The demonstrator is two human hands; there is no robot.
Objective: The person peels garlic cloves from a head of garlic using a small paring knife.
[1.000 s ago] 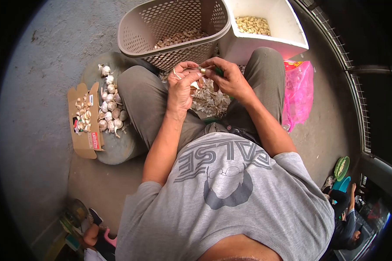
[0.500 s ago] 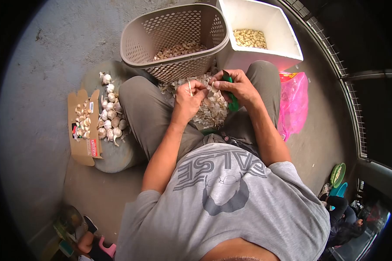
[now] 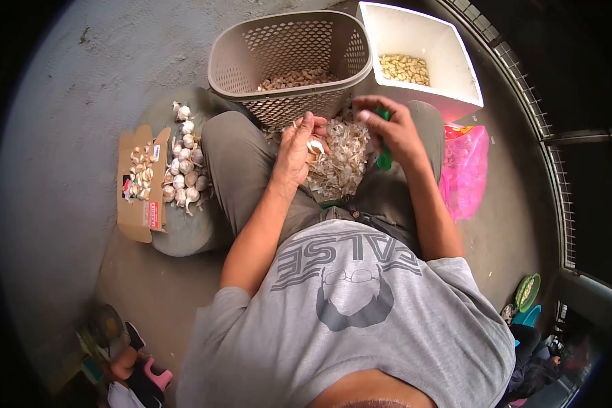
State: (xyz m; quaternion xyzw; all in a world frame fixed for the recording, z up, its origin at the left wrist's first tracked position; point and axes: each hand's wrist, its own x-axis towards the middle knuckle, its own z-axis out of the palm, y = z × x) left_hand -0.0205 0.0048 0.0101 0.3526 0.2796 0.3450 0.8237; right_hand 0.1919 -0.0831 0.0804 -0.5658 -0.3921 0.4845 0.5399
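My left hand (image 3: 294,153) is curled around garlic cloves (image 3: 313,150), partly hidden by its fingers, above the pile of papery garlic skins (image 3: 343,160) between my knees. My right hand (image 3: 396,132), slightly blurred, grips a small knife with a green handle (image 3: 384,160); its blade can hardly be made out. The two hands are apart. Ahead of them, a brown perforated basket (image 3: 289,102) holds unpeeled-looking cloves (image 3: 299,78). Beside it stands a white foam box (image 3: 449,54) with pale peeled cloves (image 3: 404,69) at its bottom.
At left, whole garlic bulbs (image 3: 183,163) lie on a round grey surface (image 3: 177,238) beside an opened cardboard box (image 3: 134,221) holding cloves. A pink plastic bag (image 3: 466,170) sits right of my knee. Other people are partly visible at both lower corners.
My hands have separated. The right hand, still with the knife, has moved right; the left has turned to show garlic cloves in it. The whole view has shifted slightly.
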